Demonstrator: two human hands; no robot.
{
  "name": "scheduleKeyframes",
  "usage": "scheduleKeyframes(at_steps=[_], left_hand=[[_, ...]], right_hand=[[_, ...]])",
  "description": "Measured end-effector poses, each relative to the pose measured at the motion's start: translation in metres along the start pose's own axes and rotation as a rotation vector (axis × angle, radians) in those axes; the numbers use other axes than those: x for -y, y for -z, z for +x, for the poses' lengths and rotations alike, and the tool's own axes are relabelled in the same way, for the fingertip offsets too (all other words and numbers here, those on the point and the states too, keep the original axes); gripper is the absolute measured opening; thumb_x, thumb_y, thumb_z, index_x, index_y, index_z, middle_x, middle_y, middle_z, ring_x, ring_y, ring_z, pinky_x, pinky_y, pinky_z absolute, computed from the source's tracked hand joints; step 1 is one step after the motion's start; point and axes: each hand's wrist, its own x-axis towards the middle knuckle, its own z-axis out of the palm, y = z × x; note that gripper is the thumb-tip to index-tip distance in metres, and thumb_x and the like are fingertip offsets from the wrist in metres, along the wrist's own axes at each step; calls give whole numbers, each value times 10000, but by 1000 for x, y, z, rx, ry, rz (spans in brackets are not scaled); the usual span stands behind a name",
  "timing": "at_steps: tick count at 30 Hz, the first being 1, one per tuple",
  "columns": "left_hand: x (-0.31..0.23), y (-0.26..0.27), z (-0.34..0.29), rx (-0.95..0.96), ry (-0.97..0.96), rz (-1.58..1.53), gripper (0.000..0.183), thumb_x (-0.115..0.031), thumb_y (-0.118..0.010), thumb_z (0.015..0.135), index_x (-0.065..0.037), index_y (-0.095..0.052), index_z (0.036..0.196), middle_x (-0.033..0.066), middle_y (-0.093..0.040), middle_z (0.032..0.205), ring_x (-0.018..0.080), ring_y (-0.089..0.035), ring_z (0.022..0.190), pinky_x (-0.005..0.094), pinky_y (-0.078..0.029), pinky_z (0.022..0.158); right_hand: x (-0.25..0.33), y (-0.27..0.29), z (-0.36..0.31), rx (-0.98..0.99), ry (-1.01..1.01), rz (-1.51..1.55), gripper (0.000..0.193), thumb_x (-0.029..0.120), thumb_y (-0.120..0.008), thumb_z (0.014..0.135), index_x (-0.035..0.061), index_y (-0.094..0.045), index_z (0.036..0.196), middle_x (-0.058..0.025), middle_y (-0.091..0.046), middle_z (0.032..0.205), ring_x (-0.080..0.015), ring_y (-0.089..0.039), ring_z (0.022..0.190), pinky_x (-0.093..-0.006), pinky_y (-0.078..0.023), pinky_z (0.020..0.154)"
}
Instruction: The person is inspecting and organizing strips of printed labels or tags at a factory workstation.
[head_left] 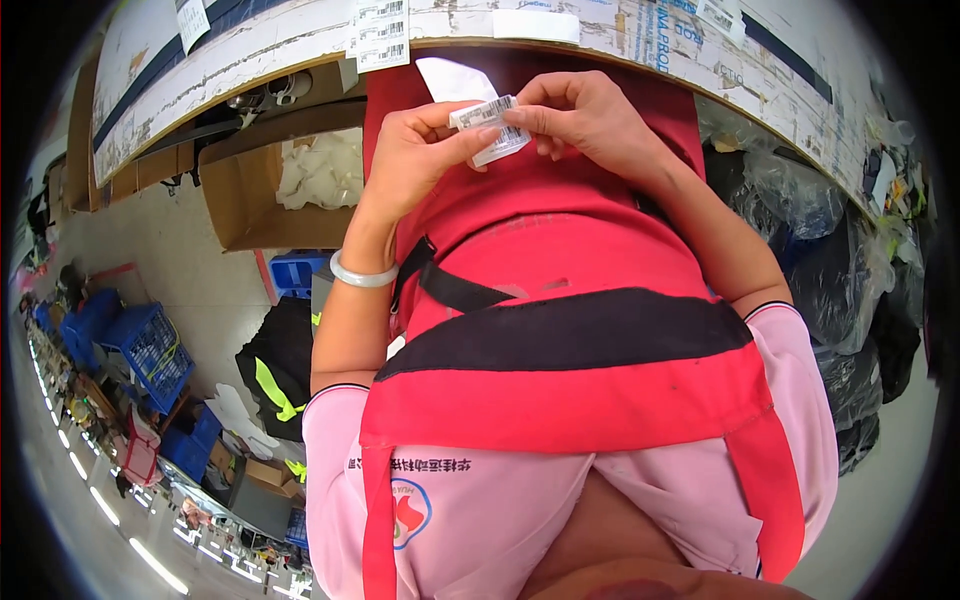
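Both hands meet over my red apron point(560, 255), just short of the table edge. My left hand point(422, 150) pinches a small white barcode label point(482, 112) between thumb and fingers. My right hand point(592, 118) is closed on the same label's right end, its thumb pressed on top. A lower part of the label, also printed, hangs beneath the thumbs. Whether it is one folded piece or two cannot be made out. Beyond my left fingers a blank white paper piece point(456, 80) sticks up; what holds it is hidden.
Ahead stands a worn white table point(620, 28) with a strip of barcode labels point(382, 35) over its edge. An open cardboard box point(235, 195) with pale material is below left. Plastic-wrapped dark bundles point(815, 250) are at right. A blue crate point(152, 350) stands far left.
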Motion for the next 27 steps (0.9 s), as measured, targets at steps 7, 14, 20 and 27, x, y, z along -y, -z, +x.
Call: scheduleKeyframes(at_steps=[7, 14, 20, 27], left_hand=[[7, 3, 3, -8, 29, 75, 234, -95, -688, 872, 74, -678, 1034, 76, -689, 825, 97, -619, 676, 227, -509, 609], [14, 13, 7, -5, 48, -29, 471, -377, -523, 983, 60, -699, 966, 111, -686, 794, 162, -666, 678, 250, -533, 648], [18, 12, 10, -64, -37, 104, 452, -384, -553, 967, 39, -712, 962, 95, -693, 841, 123, -642, 728, 233, -513, 641], [23, 15, 13, -52, -43, 134, 405, -363, -580, 956, 18, -719, 962, 69, -693, 839, 100, -623, 710, 222, -494, 611]], right_hand=[[-11, -3, 7, -171, 427, -282, 126, 131, -648, 900, 14, -662, 945, -4, -623, 803, -70, -560, 734, -205, -463, 684], [3, 31, 19, -306, 196, -192, 161, 165, -653, 902, 18, -667, 967, -4, -636, 790, -49, -579, 665, -179, -463, 565], [25, 60, 36, -320, 100, -118, 128, 110, -657, 878, -16, -642, 892, -59, -647, 716, -107, -611, 595, -216, -486, 504], [30, 57, 43, -348, 59, -121, 130, 110, -660, 879, -19, -646, 875, -60, -648, 717, -105, -610, 577, -205, -486, 493]])
